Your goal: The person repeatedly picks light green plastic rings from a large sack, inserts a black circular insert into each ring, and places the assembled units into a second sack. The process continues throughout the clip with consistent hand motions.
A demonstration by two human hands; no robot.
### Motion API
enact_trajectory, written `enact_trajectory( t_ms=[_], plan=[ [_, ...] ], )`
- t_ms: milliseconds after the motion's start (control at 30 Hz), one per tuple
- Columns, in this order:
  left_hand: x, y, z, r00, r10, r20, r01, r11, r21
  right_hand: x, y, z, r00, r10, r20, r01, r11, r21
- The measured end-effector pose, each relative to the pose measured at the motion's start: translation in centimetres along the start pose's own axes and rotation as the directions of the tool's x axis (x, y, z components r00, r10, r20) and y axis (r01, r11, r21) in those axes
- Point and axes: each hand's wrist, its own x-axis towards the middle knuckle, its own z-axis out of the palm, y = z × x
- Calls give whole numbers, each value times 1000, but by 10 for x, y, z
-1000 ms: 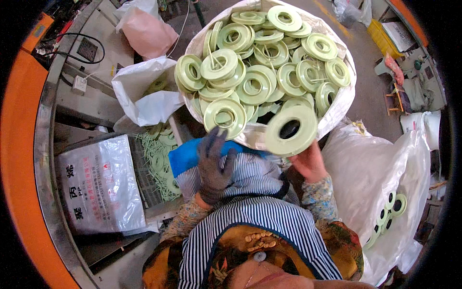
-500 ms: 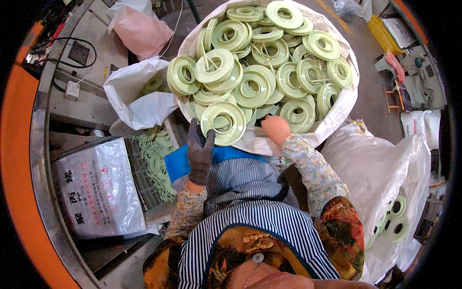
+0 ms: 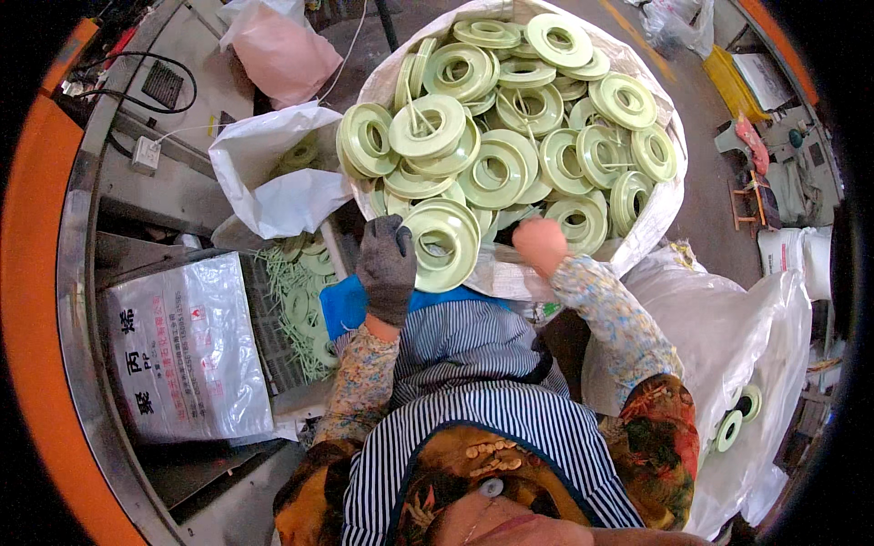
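Observation:
A big white woven sack [image 3: 672,205] stands before me, heaped with pale green flanged plastic rings [image 3: 496,168]. My left hand [image 3: 387,268], in a dark grey glove, is closed at the left edge of a plastic ring [image 3: 443,244] at the sack's near side. That ring leans toward me, with another right behind it. My right hand [image 3: 540,244] is bare and closed at the near rim, beside the rings. Its fingertips are hidden, so what they hold does not show.
At left, a smaller white sack [image 3: 296,207] stands above green rings and thin offcuts [image 3: 296,296] on a grating. A printed plastic bag [image 3: 187,350] lies on the machine. A translucent bag [image 3: 719,318] with rings is at right. Behind it stands a yellow crate [image 3: 731,84].
My left hand has gone from spread thumb and finger to curled fingers at the ring's edge. The front ring shows more tilted, with a second behind it. My right hand stays at the rim.

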Motion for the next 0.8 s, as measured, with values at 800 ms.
enact_trajectory(
  t_ms=[800],
  plan=[
    [-45,85,-45,961,239,135,-45,623,-781,-81,-58,-131,784,185,-592,366,633,682]
  ],
)
